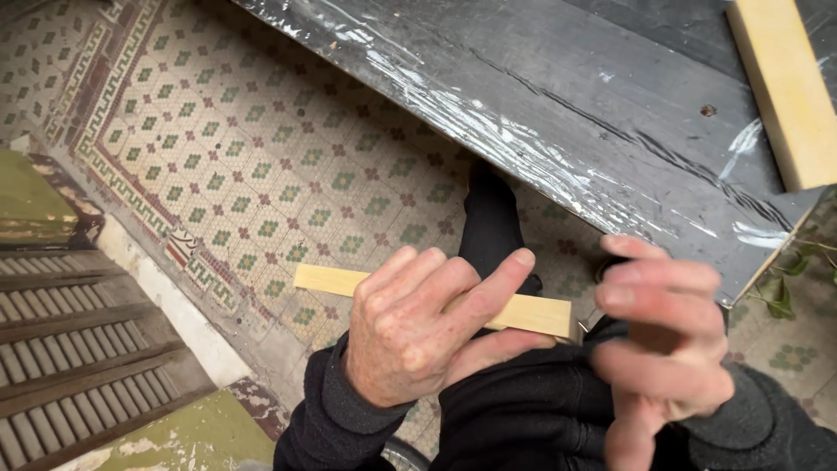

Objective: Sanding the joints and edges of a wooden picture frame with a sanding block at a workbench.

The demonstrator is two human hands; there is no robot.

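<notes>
I see my left hand (418, 336) wrapped around a thin pale wooden strip (532, 312), fingers closed over its middle, holding it roughly level above my lap. A small metal point shows at the strip's right end. My right hand (667, 344) hangs just beside that end, blurred, fingers loosely curled and apart; something brown sits behind them, too unclear to name. Above lies a dark table (567, 96) with a light wooden block (785, 87) on it. Below is patterned tile floor (244, 148).
</notes>
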